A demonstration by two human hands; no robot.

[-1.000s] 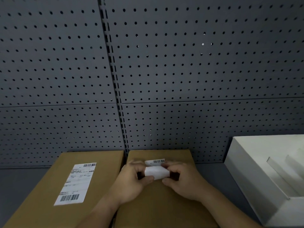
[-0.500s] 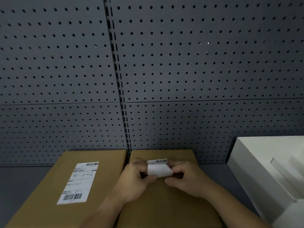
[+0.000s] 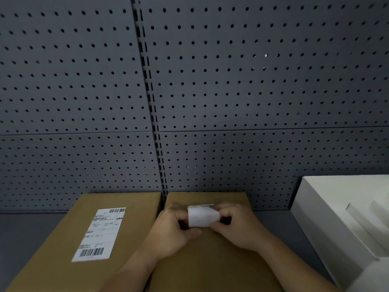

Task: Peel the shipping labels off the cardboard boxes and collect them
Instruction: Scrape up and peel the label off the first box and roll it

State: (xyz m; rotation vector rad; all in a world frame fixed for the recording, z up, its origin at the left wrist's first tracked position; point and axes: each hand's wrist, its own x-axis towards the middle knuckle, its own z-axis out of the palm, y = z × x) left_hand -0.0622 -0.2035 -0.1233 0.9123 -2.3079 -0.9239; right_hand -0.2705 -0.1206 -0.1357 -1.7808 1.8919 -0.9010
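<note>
Two cardboard boxes on a dark grey tabletop [image 3: 31,239], set side by side and touching or nearly so along their long edges, both backed close to a grey pegboard [image 3: 231,91]. Left box [image 3: 63,260]: one shipping label, the flat label [image 3: 100,233], stuck to its top face, white, barcode at its far end and a larger barcode at its near end, print between too blurred to read. Right box [image 3: 210,266]: top face bare where visible. Two hands in view, both over the far half of the right box. Left hand [image 3: 170,230] and right hand [image 3: 235,226] each closed in a pinch on the same peeled label [image 3: 201,217], one at its left edge, one at its right. Left thumb lies under the near lower corner; right thumb meets the lower right corner. The peeled label is curled over on itself, blank white side toward the camera, a strip of barcode showing along its far upper edge. Whether its far edge is in contact with the box cannot be told: the curl and the fingers hide it. Label count: two, one flat and stuck, one in hand. One white tray [image 3: 315,218] to the right of the boxes, apart from them, open-topped, with at least two raised white dividers inside; contents not discernible.
</note>
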